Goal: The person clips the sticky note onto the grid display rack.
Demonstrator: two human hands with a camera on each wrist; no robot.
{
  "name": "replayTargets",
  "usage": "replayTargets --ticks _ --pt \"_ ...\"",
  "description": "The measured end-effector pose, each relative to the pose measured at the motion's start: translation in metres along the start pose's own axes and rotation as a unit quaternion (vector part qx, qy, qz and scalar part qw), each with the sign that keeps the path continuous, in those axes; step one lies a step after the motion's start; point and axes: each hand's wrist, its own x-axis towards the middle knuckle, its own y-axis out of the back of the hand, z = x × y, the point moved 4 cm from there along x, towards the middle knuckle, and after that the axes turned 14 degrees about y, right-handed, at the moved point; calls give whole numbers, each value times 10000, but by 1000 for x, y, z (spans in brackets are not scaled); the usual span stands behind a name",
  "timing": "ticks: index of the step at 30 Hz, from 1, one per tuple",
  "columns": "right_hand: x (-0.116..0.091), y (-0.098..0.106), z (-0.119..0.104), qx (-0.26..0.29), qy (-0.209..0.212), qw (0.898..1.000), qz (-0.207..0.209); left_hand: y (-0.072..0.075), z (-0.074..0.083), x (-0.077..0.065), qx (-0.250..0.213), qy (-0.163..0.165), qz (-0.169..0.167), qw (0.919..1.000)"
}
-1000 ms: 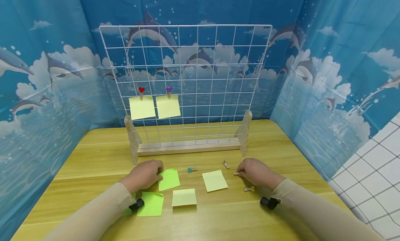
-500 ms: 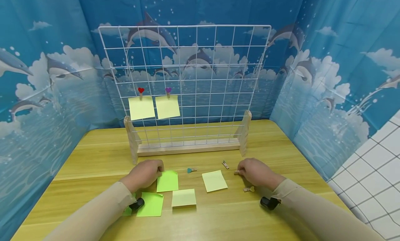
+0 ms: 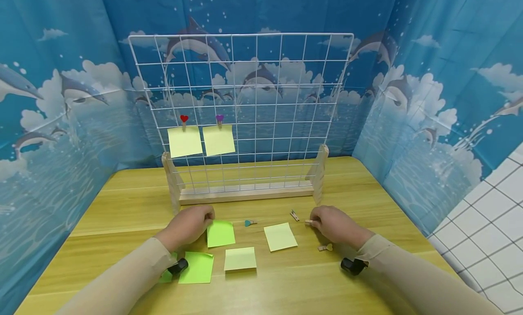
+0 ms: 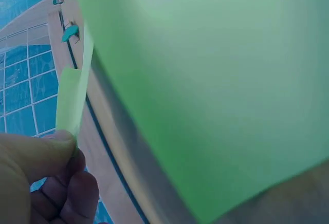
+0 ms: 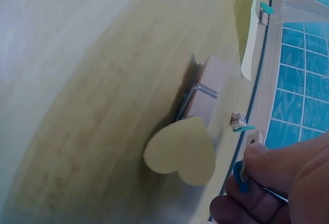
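My left hand [image 3: 189, 226] pinches the upper left corner of a bright green sticky note [image 3: 221, 233] between thumb and finger. The left wrist view shows that same note [image 4: 71, 98] bent at the pinch. Over on the right, my right hand [image 3: 333, 223] holds a small wooden clothespin [image 3: 308, 222] by its end. A blue decoration [image 5: 241, 176] on this clothespin shows between the fingers in the right wrist view. Close by lies a clothespin with a yellow heart [image 3: 325, 247]. A bare-looking clothespin [image 3: 294, 215] and a teal-heart clothespin [image 3: 250, 223] rest farther in.
Behind stands a white wire grid [image 3: 257, 138] on a wooden base [image 3: 247, 196]. Two pale yellow notes hang there under red-heart [image 3: 184, 119] and purple-heart [image 3: 219, 118] clothespins. Loose on the table are pale yellow notes [image 3: 280, 236] [image 3: 240, 259] and another green note [image 3: 196, 267].
The green note in my left hand swings a little and its lower edge rises slightly. The clothespin in my right hand is shifted slightly upward. Both hands stay nearly in place.
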Motion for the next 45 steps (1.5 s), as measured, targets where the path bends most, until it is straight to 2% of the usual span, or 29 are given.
replayTargets --ticks 5,14,22,32,36,45 --pt "0 4 -2 158 77 9996 202 8 5 -2 -317 -179 174 9992" --pt "3 11 -6 513 313 9960 658 17 13 -1 -392 -178 244 9988" --pt "3 20 -12 677 702 9903 987 33 24 -2 -873 -483 378 9943" --pt "5 27 -19 614 972 9872 1106 46 36 0 -834 -688 612 9923" --pt "6 30 -21 767 933 9863 1124 53 43 1 -870 -713 617 9917" --pt "6 32 -22 1263 513 9858 981 72 59 5 -1062 -826 799 9877"
